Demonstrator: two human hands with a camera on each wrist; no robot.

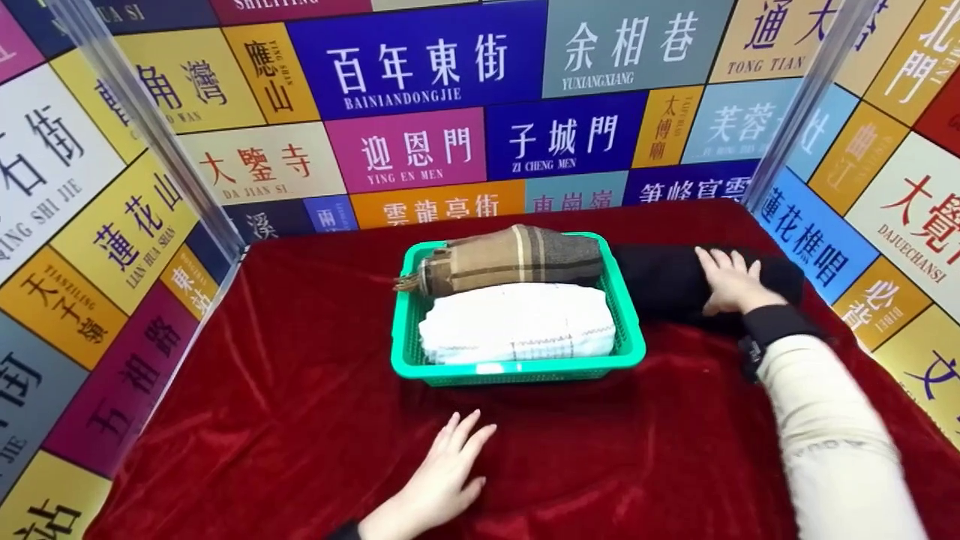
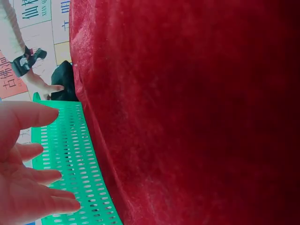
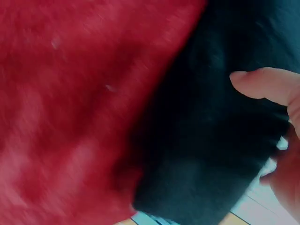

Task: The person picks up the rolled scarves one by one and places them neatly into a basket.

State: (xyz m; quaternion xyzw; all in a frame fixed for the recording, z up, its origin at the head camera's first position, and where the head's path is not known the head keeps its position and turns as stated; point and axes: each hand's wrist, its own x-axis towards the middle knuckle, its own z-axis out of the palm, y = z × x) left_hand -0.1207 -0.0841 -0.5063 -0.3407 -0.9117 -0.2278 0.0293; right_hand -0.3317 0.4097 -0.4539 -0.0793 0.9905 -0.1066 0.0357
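A green plastic basket (image 1: 517, 369) holds a brown-and-grey plaid rolled cloth (image 1: 517, 259) with fringe at its left end. In front of that roll lies a white folded cloth (image 1: 517, 322) with thin dark lines. Right of the basket is a dark rolled cloth (image 1: 667, 277). My right hand (image 1: 731, 281) lies over its right part with fingers spread; in the right wrist view the thumb (image 3: 262, 84) is over the dark fabric. My left hand (image 1: 439, 476) is in front of the basket, holding nothing, its fingers extended and apart.
Dark red velvet (image 1: 315, 390) covers the table and shows some folds. Panels with coloured street-name signs (image 1: 420, 67) stand behind and at both sides. Clear upright corner posts (image 1: 180, 150) rise at the back left and back right.
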